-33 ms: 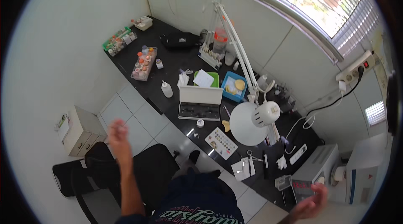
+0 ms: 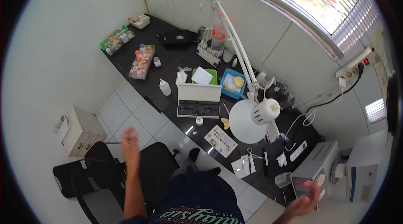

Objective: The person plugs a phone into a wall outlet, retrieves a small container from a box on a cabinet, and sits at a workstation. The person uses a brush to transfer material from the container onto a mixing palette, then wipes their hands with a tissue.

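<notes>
Long black desk [image 2: 168,62] beneath the window, carrying a white round-headed articulated lamp [image 2: 252,119] and an open white case with a dark inner tray [image 2: 198,101]. Black swivel chair [image 2: 157,165] on the tiled floor. Left hand [image 2: 129,136], raised above the chair, pinches a thin rod-like tool [image 2: 112,143]; right hand [image 2: 306,201], grip spread, beside a small clear plastic box [image 2: 284,179].

black worktop [image 2: 168,66] | white lamp [image 2: 252,119] | green tray [image 2: 214,77] | blue tray [image 2: 228,91] | black chair [image 2: 155,165]

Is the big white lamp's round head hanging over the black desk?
Yes, the white lamp head sits on its long arm above the black desk.
</notes>
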Tool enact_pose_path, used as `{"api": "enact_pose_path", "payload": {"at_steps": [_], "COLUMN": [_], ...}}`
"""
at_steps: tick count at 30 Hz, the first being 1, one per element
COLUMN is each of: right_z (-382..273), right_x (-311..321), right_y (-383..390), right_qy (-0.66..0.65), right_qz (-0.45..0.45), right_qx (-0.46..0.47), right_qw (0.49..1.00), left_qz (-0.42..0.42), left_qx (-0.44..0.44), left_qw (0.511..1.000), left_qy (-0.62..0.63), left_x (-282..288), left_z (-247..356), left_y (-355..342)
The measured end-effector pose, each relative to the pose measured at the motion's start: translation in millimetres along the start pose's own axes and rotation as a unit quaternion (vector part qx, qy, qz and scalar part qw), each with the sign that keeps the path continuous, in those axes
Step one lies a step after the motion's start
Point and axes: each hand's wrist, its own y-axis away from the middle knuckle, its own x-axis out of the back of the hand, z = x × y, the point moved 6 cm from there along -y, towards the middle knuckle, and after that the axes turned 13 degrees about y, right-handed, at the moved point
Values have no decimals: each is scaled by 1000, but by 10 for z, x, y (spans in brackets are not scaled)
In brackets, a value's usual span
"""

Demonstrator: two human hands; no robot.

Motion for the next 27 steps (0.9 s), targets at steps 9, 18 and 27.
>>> {"api": "enact_pose_path", "payload": {"at_steps": [9,18,27], "right_z": [-108,198,-11], "right_x": [-828,-1404,-1268], "right_y": [1551,4012,3835], "right_qy": [-1,-135,-156], "right_qz": [-267,-556,-478], "right_qx": [-315,-468,-546], "right_qw": [911,674,670], "left_qz": [-521,-692,-722], "left_qx": [384,407,345], "left_qw": [763,577,575], "left_qy": [-1,-154,-170], "left_x": [-809,-1297,-1673], "left_z": [-2451,-2602,-2012], "left_y": [1475,1338,1109]}}
